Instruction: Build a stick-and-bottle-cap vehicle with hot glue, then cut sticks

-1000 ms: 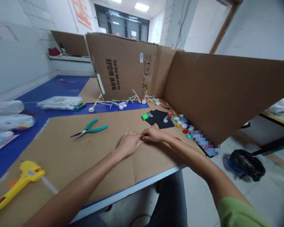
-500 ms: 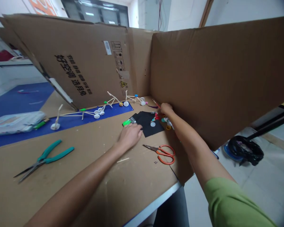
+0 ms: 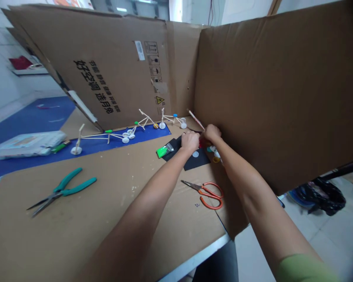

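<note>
My right hand (image 3: 212, 134) is closed around a slim, pale and reddish pencil (image 3: 196, 120), which slants up to the left. Close beside it, my left hand (image 3: 190, 141) is curled over the black sheets (image 3: 192, 164), and whatever its fingers hold is hidden. A red item (image 3: 201, 145) shows partly between the hands. On the sheets lie a round white disc (image 3: 195, 154) and a small clear bag with a bright green block (image 3: 164, 150). Orange-handled scissors (image 3: 207, 193) rest open in front of the sheets.
Teal-handled pliers (image 3: 61, 190) lie open at left. Several stick frames with bottle-cap wheels (image 3: 108, 135) line the blue strip. White packs (image 3: 29, 143) sit far left. Caps (image 3: 216, 159) lie by my right forearm. Cardboard walls (image 3: 267, 98) stand behind and at right.
My left hand has moved right and away from me, from beside the green bag to next to my right hand. The pencil now stands raised in my right hand. The view has shifted slightly.
</note>
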Demonstrator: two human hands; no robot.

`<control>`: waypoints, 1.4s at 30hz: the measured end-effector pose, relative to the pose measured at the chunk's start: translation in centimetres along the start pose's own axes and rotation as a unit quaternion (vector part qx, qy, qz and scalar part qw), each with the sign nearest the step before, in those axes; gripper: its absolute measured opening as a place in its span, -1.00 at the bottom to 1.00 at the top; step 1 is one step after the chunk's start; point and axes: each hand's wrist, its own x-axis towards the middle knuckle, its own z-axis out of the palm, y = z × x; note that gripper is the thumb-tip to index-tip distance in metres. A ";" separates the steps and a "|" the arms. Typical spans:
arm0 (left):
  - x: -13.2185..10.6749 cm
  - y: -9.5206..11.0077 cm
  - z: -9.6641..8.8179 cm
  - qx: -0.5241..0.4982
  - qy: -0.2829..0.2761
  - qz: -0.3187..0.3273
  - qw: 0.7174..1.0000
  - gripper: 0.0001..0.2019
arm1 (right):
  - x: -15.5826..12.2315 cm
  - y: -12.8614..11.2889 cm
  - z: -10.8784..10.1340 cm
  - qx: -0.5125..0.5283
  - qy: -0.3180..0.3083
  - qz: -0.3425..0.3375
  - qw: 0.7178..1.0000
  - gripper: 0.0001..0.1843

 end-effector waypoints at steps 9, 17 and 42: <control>-6.3 -5.6 -5.7 -0.233 0.054 -0.041 0.970 -0.71 | -6.4 -6.9 -3.5 0.289 0.070 -0.245 0.923 -0.84; -25.3 -15.9 -11.3 -0.561 0.128 -0.139 0.806 -0.59 | -22.1 -17.0 0.9 0.304 -0.179 -0.414 0.839 -0.74; -33.6 -16.1 -7.9 -0.630 0.116 -0.239 0.730 -0.45 | -31.0 -19.1 8.4 0.476 -0.333 -0.249 0.775 -0.51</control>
